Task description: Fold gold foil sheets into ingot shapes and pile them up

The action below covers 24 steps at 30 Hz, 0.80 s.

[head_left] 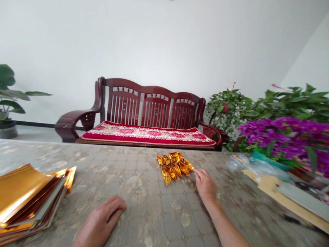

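Observation:
Several folded gold foil pieces (pixel 174 165) lie in a small pile near the table's far edge. My right hand (pixel 205 185) reaches to the pile's right side, its fingertips touching the nearest gold piece, fingers drawn together. My left hand (pixel 101 219) rests flat on the patterned tablecloth (pixel 144 192) near the front, fingers together and stretched out, holding nothing. A stack of gold foil sheets (pixel 28 197) lies at the left, a short way from my left hand.
Papers and a clear plastic bag (pixel 259 168) lie at the table's right, beside purple flowers (pixel 288 132). A dark wooden bench with a red cushion (pixel 146 133) stands behind the table. Potted plants stand at the left (pixel 7 99) and right (pixel 228 106).

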{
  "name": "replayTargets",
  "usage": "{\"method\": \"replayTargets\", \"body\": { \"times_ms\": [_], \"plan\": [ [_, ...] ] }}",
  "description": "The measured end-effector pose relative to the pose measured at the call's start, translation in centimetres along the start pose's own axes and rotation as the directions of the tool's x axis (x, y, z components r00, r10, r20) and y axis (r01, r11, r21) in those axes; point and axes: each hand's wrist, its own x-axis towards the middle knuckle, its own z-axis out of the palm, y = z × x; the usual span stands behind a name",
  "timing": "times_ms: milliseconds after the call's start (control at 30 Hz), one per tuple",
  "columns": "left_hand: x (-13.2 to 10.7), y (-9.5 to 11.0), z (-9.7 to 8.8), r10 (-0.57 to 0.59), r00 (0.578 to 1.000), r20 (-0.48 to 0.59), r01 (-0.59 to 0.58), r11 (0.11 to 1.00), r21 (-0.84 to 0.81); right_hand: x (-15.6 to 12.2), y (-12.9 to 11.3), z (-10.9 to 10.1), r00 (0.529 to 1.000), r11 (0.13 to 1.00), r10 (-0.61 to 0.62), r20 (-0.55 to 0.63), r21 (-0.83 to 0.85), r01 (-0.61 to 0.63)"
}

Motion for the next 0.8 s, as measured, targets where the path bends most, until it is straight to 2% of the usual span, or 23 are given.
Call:
{"method": "replayTargets", "body": {
  "times_ms": [800],
  "plan": [
    [0.03,-0.14,0.1,0.008,1.0,-0.002,-0.007,1.0,0.023,0.59,-0.1,-0.04,1.0,0.997,-0.022,0.011,-0.07,0.023]
  ]
}}
